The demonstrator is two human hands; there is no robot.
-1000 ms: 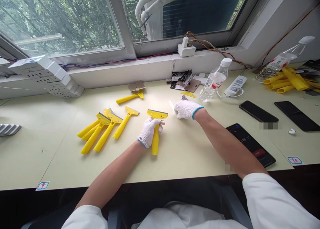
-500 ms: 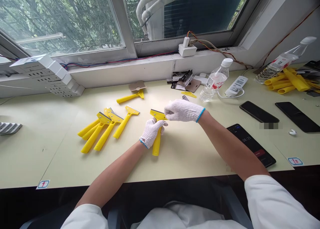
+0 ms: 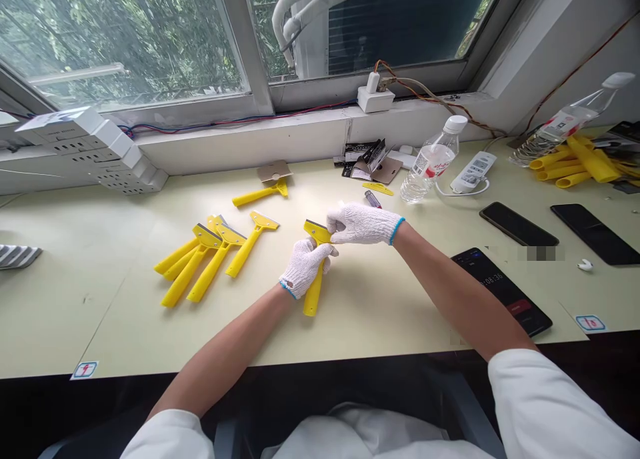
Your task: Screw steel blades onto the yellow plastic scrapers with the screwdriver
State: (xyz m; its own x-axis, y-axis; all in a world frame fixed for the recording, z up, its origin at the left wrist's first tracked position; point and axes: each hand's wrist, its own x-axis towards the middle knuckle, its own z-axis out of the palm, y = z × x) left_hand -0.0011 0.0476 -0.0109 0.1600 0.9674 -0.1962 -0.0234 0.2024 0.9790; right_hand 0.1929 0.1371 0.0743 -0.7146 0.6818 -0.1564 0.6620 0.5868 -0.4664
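Observation:
My left hand, in a white knit glove with a blue cuff, is closed around the neck of a yellow scraper. The scraper's handle points down toward me, and a dark blade edge runs along its head. At the right end of that head is my gloved right hand, thumb and fingers pinched together; whatever is between them is hidden. Just behind it lies a small screwdriver, partly covered by the glove. Several more yellow scrapers lie to the left, some overlapping.
Another scraper lies by a brown card. Behind my right hand are a yellow blade cover, black packaging and a water bottle. A power strip, phones and yellow handles are farther right.
My right hand has shifted slightly left and down, uncovering more of the screwdriver. The scraper in my left hand has turned a little, its head tilting clockwise.

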